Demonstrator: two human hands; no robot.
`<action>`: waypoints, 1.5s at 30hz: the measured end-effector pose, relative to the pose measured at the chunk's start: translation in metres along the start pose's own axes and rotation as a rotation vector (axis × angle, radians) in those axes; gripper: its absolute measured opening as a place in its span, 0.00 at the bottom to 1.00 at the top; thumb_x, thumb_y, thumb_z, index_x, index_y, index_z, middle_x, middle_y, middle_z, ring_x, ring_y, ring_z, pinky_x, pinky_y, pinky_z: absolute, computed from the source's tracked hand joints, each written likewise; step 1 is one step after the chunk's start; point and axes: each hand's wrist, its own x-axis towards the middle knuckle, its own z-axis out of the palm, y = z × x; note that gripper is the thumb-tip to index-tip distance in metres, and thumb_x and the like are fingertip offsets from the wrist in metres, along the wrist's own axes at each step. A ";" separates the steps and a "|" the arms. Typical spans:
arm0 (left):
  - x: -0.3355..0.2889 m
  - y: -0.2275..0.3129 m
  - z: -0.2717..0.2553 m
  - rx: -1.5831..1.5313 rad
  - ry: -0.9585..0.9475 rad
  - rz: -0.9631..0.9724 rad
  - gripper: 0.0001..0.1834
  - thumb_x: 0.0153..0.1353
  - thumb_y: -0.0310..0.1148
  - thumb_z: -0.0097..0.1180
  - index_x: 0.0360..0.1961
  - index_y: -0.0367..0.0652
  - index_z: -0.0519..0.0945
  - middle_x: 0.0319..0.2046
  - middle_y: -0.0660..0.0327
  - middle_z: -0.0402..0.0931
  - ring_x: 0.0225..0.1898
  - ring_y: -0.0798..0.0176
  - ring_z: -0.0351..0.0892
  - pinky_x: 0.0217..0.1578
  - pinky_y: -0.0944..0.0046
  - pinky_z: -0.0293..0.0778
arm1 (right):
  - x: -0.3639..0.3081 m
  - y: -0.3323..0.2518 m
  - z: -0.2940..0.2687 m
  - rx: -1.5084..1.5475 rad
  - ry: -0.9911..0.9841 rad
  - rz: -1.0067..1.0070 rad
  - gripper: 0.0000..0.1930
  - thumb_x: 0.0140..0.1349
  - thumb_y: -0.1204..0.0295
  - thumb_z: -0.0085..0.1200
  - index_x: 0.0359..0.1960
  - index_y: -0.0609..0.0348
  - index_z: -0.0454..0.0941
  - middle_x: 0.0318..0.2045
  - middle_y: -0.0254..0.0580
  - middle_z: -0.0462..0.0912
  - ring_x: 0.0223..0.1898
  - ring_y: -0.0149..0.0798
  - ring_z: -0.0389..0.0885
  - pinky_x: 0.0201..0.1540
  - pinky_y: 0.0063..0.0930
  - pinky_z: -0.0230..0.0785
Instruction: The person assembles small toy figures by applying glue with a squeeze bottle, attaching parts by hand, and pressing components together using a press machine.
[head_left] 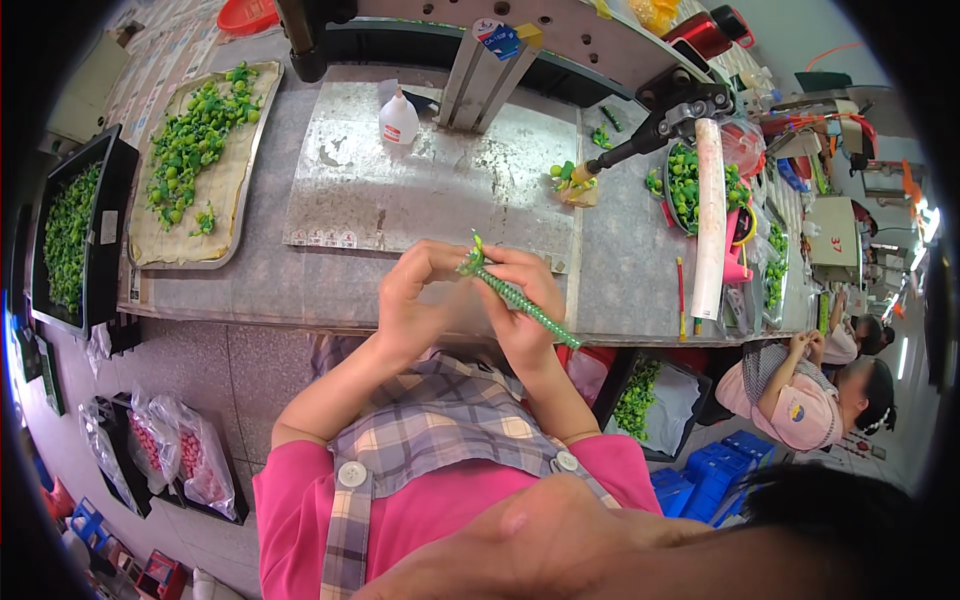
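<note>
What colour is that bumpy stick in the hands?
The bumpy stick is green; it shows best in the head view.

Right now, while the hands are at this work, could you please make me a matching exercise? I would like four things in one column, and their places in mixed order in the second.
Column one:
1. Green ribbed stem
2. White squeeze bottle
3. Cloth-lined tray
4. Long white tube

Column two:
a. On the metal plate
b. At the right side of the view
c. Between the left hand and right hand
d. At the left, under small green pieces

Pairs: 1-c, 2-a, 3-d, 4-b
</note>
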 end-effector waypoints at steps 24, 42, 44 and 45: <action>0.003 0.002 -0.034 -1.028 0.026 -0.779 0.09 0.56 0.29 0.50 0.38 0.40 0.69 0.33 0.56 0.75 0.28 0.71 0.75 0.33 0.73 0.74 | 0.071 0.071 0.054 -0.714 -0.451 -0.169 0.06 0.45 0.74 0.52 0.27 0.54 0.73 0.25 0.37 0.70 0.33 0.40 0.73 0.34 0.34 0.67; 0.021 -0.013 0.011 -0.674 -0.040 -0.622 0.09 0.56 0.27 0.51 0.39 0.42 0.70 0.38 0.59 0.73 0.38 0.65 0.75 0.38 0.67 0.72 | 0.188 -0.006 -0.138 -0.259 0.696 -0.624 0.11 0.53 0.71 0.57 0.23 0.70 0.74 0.19 0.36 0.71 0.19 0.27 0.69 0.22 0.19 0.61; 0.017 -0.012 0.012 -0.688 -0.024 -0.611 0.09 0.56 0.27 0.51 0.39 0.42 0.70 0.39 0.59 0.73 0.40 0.62 0.74 0.40 0.65 0.72 | 0.230 -0.013 -0.141 -0.363 0.576 -0.314 0.16 0.56 0.63 0.53 0.40 0.60 0.67 0.36 0.42 0.69 0.31 0.33 0.70 0.31 0.23 0.63; 0.016 -0.012 0.011 -0.716 -0.007 -0.603 0.09 0.57 0.27 0.50 0.40 0.42 0.70 0.39 0.58 0.73 0.43 0.60 0.74 0.42 0.63 0.72 | 0.243 -0.006 -0.140 -0.377 0.486 -0.165 0.21 0.57 0.60 0.51 0.49 0.55 0.64 0.45 0.46 0.68 0.38 0.37 0.72 0.36 0.25 0.64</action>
